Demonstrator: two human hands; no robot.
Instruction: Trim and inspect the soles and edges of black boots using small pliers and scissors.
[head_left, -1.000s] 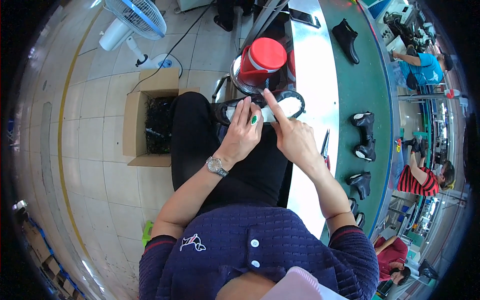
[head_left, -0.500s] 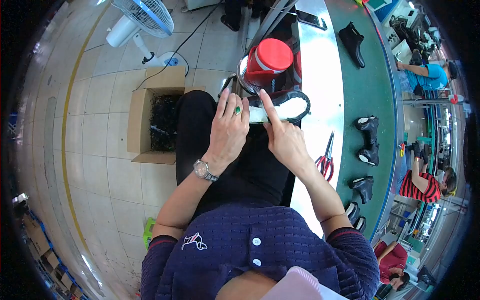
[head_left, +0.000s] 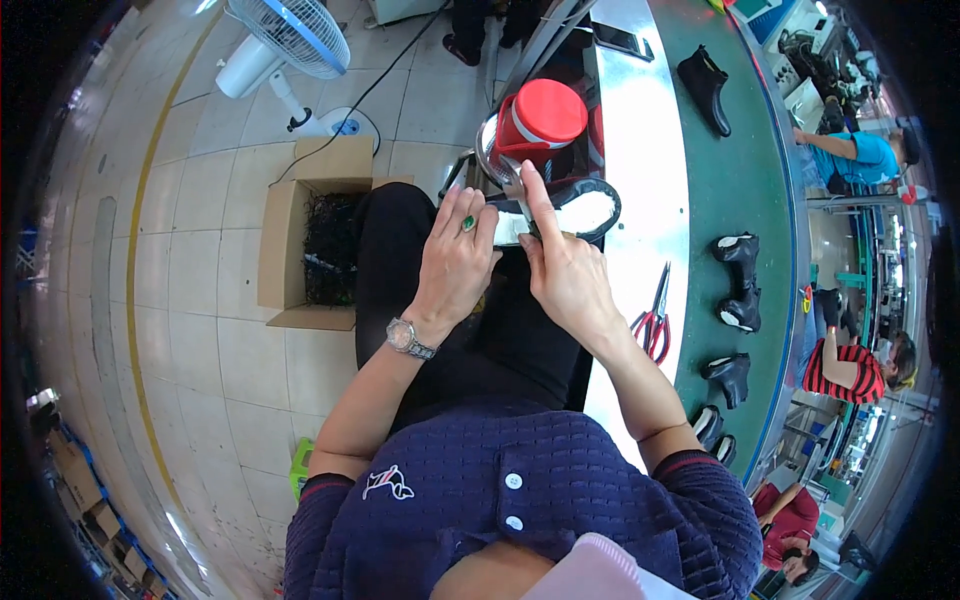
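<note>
A black boot or shoe (head_left: pixel 588 212) lies sole up above my lap, its white underside framed by a black rim. My left hand (head_left: pixel 456 255) is closed round its left part, with the fingertips over the sole edge. My right hand (head_left: pixel 570 275) reaches over the middle of the sole, index finger stretched forward and the other fingers curled. A thin greyish, metal-looking piece (head_left: pixel 517 188) shows beside that index finger; I cannot make out its kind. Red-handled scissors (head_left: pixel 652 330) lie on the shiny metal bench edge (head_left: pixel 645 150) right of my right forearm.
A red lidded jug (head_left: pixel 550 112) stands just beyond the boot. Several black boots (head_left: pixel 705 88) rest on the green conveyor belt (head_left: pixel 700 180) to the right. A phone (head_left: pixel 622 40) lies on the bench. An open cardboard box (head_left: pixel 285 245) and a fan (head_left: pixel 290 40) are on the left; co-workers sit beyond the belt.
My right hand has shifted slightly left and its index finger points farther forward. The greyish piece now shows beside it. My left hand keeps its hold on the boot.
</note>
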